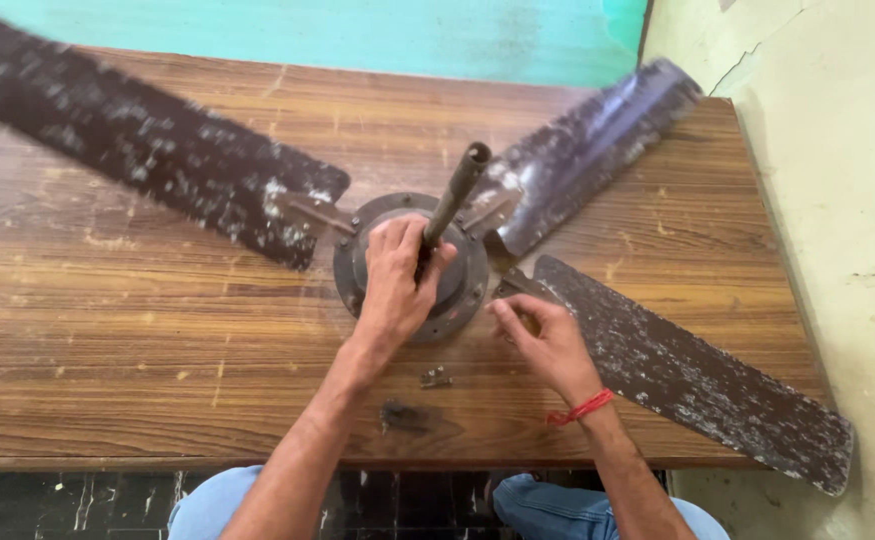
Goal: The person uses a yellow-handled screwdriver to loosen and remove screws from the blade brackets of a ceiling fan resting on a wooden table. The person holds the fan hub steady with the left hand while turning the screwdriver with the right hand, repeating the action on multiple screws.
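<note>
Head view looks straight down on a ceiling fan lying flat on a wooden worktop (pixel 107 330). Its round grey motor housing (pixel 462 290) sits about mid-worktop, and a rusty down rod (pixel 455 195) rises from the hub, tilted toward the far right. Three dark, paint-flecked blades spread out from it: the left blade (pixel 147 140) runs to the far left corner, the far-right blade (pixel 587 145) points to the far right edge, and the near-right blade (pixel 687 370) reaches past the near right corner of the worktop.

The person's left hand (pixel 397 275) lies on top of the housing, fingers curled together around the base of the rod, gripping it. The right hand (pixel 542 335) is just right of the housing, at the root of the near-right blade where its metal bracket (pixel 513 284) meets the motor; its fingertips are drawn together as if pinching something small there, but I cannot make out what. A red thread (pixel 580 408) circles that wrist.

On the bare wood near the person, between the two forearms, rests a small metal fastener (pixel 435 377), apart from the fan. Just nearer and to the left of it is a dark scorch-like mark (pixel 402 418) on the wood. Blue-trousered knees (pixel 557 505) show below the near edge.
</note>
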